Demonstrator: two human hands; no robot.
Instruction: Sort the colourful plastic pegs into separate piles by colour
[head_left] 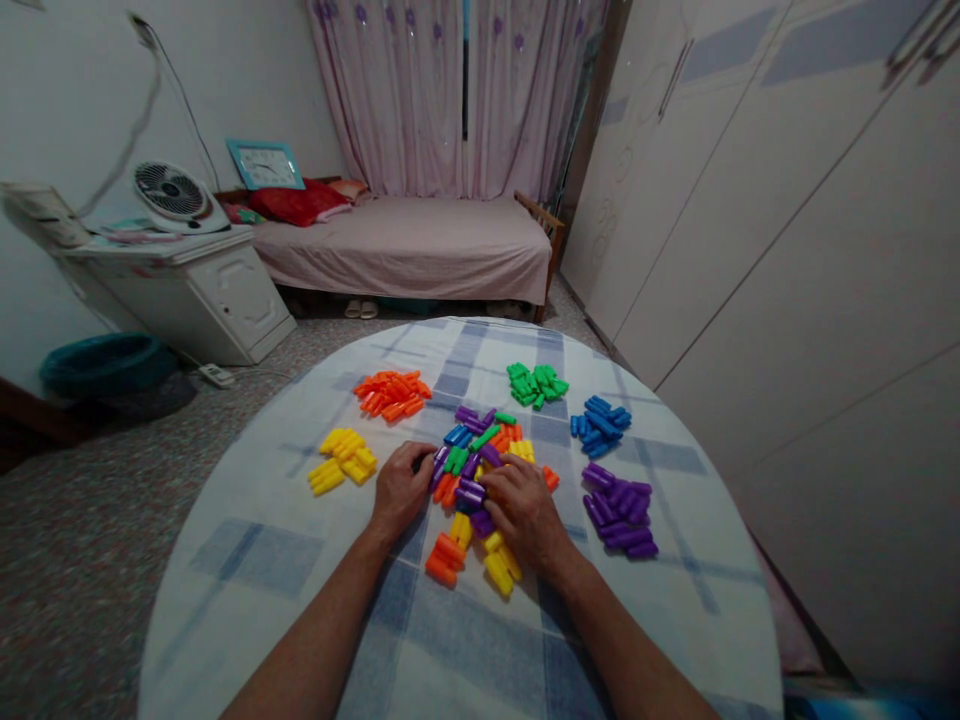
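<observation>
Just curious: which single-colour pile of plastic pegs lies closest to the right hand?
The purple plastic peg pile, just right of the right hand; the other sorted piles lie farther.

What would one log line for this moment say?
left hand on mixed pile | right hand touching purple block | sorted purple pile nearby | checked table

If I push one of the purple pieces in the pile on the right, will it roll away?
Probably a little: the purple pieces look like short rounded tubes, so one could roll sideways, though the tablecloth might slow it. They look like hard, shiny plastic, so likely stiff, light and a bit slippery.
</observation>
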